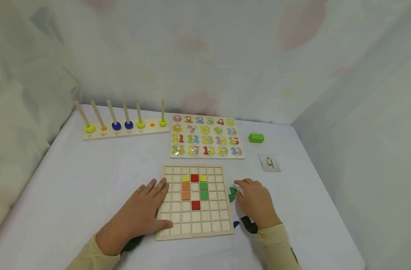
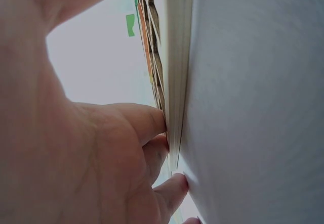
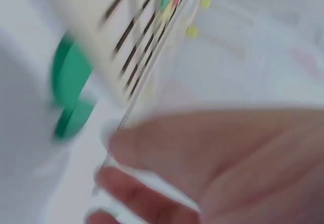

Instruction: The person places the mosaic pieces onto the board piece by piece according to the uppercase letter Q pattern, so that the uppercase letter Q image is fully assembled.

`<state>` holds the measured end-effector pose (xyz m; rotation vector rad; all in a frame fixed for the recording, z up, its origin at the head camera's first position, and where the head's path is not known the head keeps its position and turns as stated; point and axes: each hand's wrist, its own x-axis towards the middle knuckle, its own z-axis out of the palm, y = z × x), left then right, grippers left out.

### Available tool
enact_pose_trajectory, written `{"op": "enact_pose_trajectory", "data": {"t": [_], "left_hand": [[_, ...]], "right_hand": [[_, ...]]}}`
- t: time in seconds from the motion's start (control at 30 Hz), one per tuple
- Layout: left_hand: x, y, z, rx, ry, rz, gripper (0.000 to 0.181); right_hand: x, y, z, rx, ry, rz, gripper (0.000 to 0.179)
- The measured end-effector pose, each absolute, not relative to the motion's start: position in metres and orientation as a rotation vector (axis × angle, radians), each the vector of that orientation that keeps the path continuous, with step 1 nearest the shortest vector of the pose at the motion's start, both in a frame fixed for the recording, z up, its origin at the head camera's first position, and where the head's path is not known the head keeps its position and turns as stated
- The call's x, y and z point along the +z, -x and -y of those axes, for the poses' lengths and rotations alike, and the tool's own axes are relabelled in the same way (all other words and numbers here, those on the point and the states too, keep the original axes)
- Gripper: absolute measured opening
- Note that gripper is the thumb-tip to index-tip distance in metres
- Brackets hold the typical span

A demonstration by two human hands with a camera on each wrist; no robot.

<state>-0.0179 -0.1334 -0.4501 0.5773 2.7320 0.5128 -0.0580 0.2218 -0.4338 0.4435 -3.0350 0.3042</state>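
Note:
My left hand (image 1: 141,208) rests on the left edge of a wooden grid board (image 1: 193,237), fingers spread and thumb over its lower corner. The board holds red (image 1: 196,205), orange (image 1: 186,195), green (image 1: 204,195) and yellow (image 1: 186,178) tiles in a ring-like pattern. Off the board's right edge, two green curved pieces (image 1: 232,197) lie on the table. Beside them hovers my right hand (image 1: 257,204), index finger pointing toward the board. In the right wrist view its thumb and fingers are loosely bent, with nothing visible between them, and the green pieces (image 3: 72,75) lie apart from the fingertips.
A blue piece (image 1: 236,224) lies by the board's lower right. Behind stand a number puzzle (image 1: 206,156) and a peg counter (image 1: 126,133) with rings. A green block (image 1: 256,138) and a pattern card (image 1: 269,163) are at right. Dark straps (image 1: 248,225) circle the wrists.

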Motion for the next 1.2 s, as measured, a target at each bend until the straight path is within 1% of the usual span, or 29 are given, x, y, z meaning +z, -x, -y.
{"op": "enact_pose_trajectory", "data": {"t": [0.07,0.1,0.23,0.3,0.43,0.5,0.6,0.7,0.8,0.9,0.97,1.07,1.2], "left_hand": [[-0.45,0.019,0.133,0.51,-0.576,-2.733,0.121],[-0.449,0.019,0.133,0.513,-0.575,-2.733,0.121],[-0.45,0.02,0.131,0.514,-0.574,-2.737,0.121],[-0.451,0.02,0.131,0.507,-0.57,-2.737,0.122],[-0.453,0.021,0.13,0.501,-0.568,-2.736,0.122],[-0.453,0.021,0.13,0.506,-0.574,-2.741,0.122],[-0.454,0.022,0.129,0.502,-0.575,-2.744,0.122],[-0.454,0.022,0.129,0.494,-0.574,-2.744,0.123],[-0.456,0.022,0.13,0.485,-0.575,-2.749,0.124],[-0.458,0.021,0.131,0.472,-0.571,-2.754,0.125],[-0.459,0.021,0.132,0.468,-0.567,-2.757,0.125],[-0.459,0.021,0.133,0.469,-0.57,-2.767,0.125],[-0.46,0.02,0.133,0.471,-0.574,-2.772,0.124]], "right_hand": [[-0.438,0.061,-0.231,0.308,-0.386,3.111,0.035],[-0.439,0.062,-0.234,0.33,-0.382,3.132,0.034],[-0.447,0.065,-0.238,0.42,-0.363,3.105,0.021],[-0.451,0.065,-0.238,0.446,-0.374,3.081,0.019],[-0.457,0.066,-0.239,0.462,-0.449,3.071,0.027],[-0.459,0.066,-0.24,0.462,-0.465,3.065,0.028],[-0.46,0.067,-0.242,0.468,-0.41,3.054,0.023],[-0.461,0.066,-0.242,0.485,-0.298,3.059,0.018],[-0.464,0.066,-0.242,0.489,-0.288,3.067,0.024],[-0.466,0.067,-0.243,0.478,-0.367,3.069,0.031],[-0.467,0.068,-0.244,0.457,-0.386,3.064,0.029],[-0.466,0.069,-0.246,0.417,-0.322,3.036,0.025],[-0.466,0.069,-0.249,0.458,-0.287,3.017,0.033]]}}
